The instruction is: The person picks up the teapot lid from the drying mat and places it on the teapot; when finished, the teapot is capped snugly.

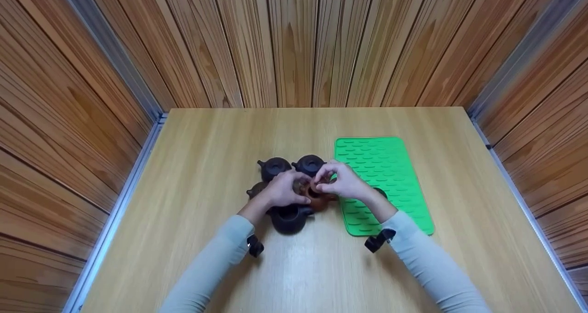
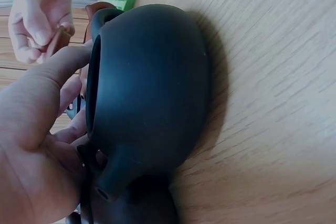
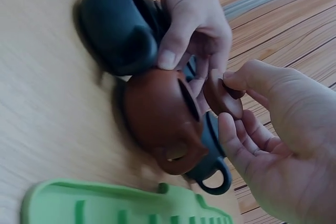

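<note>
A reddish-brown teapot stands with its top uncovered, and its round opening shows in the right wrist view. My left hand holds this teapot, the thumb against its side and the other fingers partly hidden behind it. Between the thumb and fingers of my right hand is a small brown teapot lid, pinched on its knob and tilted just beside the opening. A black teapot without a lid sits next to the brown one, under my left wrist.
Behind my hands stand two dark lidded teapots, one at left and one at right. Another dark teapot is partly covered by my left hand. To the right lies a green ridged mat, with a dark object partly hidden by my right wrist.
</note>
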The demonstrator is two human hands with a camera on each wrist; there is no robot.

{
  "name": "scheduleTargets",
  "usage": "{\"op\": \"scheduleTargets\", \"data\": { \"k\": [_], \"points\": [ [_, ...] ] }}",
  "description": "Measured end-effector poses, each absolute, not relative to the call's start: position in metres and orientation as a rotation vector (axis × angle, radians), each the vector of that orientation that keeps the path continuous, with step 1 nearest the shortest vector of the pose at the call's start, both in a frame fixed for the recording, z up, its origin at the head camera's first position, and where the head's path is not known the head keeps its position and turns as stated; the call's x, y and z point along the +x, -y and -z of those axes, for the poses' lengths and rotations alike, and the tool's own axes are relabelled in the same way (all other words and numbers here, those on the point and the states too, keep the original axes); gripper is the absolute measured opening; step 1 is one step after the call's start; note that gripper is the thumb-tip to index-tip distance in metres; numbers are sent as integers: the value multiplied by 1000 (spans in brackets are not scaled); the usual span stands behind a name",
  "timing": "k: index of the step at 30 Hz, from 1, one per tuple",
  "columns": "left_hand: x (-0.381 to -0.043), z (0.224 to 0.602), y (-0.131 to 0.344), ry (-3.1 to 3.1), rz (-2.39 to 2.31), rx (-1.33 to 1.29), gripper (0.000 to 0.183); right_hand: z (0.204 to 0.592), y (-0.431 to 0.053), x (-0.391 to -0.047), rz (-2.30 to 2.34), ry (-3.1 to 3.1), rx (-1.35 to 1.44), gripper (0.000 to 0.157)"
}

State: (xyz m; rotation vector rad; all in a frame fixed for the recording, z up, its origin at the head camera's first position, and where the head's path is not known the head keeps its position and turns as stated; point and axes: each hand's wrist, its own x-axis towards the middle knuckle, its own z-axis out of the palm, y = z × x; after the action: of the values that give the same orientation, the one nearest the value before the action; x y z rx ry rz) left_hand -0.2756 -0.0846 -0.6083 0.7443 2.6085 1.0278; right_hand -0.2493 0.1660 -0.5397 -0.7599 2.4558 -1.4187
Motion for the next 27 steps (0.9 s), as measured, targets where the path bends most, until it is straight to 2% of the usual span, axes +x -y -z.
{"op": "scheduleTargets", "data": {
  "k": [14,27],
  "points": [
    [-260,582,83,-2606,-1029,741,56,560,-165,-245,1460,-2447,-722,13],
    [-273,606,84,-2608,-1045,770,59,564,-164,-245,1466,-2456,-717,15]
  ]
}}
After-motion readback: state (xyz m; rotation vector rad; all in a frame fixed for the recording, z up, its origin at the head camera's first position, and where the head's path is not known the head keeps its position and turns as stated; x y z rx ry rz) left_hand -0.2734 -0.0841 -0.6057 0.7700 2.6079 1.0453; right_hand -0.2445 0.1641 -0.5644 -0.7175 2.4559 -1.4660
